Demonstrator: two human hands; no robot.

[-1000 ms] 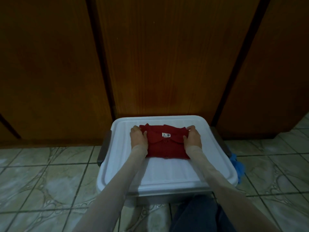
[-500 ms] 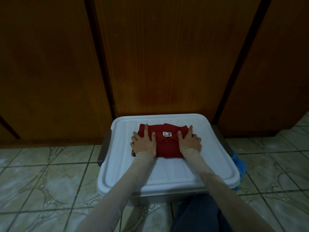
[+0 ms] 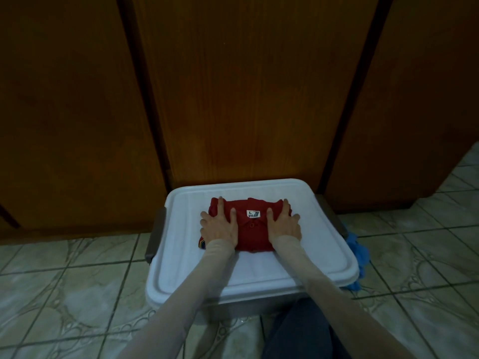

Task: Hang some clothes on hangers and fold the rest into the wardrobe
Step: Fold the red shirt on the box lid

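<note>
- Head view: small red folded polo shirt [image 3: 252,226], collar label up, lying mid-lid on the white plastic storage-box lid [image 3: 311,257].
- Left hand [image 3: 219,224] and right hand [image 3: 283,224] flat on the shirt, fingers straight, pressing, gripping nothing.
- Step judged: smoothing the finished fold.
- Next: lifting flat from both sides, opening the closed brown wooden wardrobe doors [image 3: 246,86] behind.

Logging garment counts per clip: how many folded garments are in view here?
1: a folded red polo shirt lies on the white plastic bin lid, under both flat hands, left and right. The crumpled blue fabric beside the bin isn't folded; more may be hidden inside.
</note>
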